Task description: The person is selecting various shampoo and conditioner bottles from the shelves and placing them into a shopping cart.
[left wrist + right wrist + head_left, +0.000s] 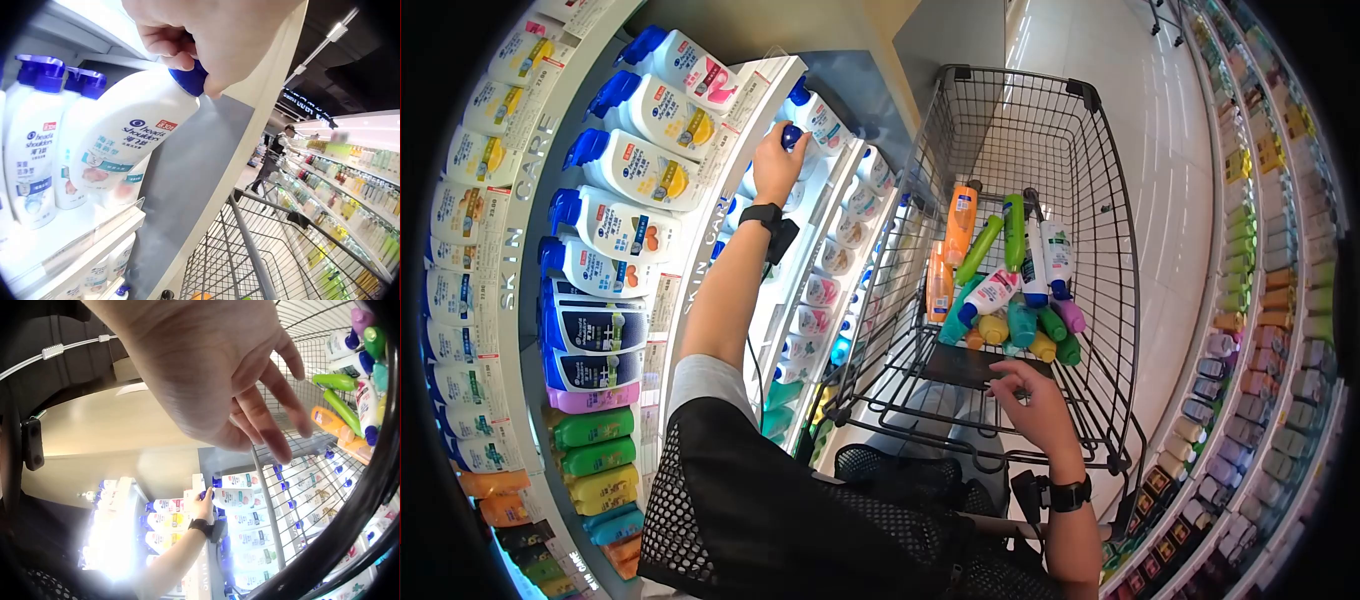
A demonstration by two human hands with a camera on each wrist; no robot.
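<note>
left hand (212,37) nearest, fingers (169,47) curled and clamped round blue cap (190,78) of white shampoo bottle (134,134), tilted off shelf (75,240). better pulled straight out, clear of neighbouring bottles. right hand (1035,405) over cart (1020,130) right of shelf, fingers loosely apart, holding nothing.

shelf (81,240): bottles (37,144) packed tight | cart (1040,130): open above heap (1010,290)
</note>
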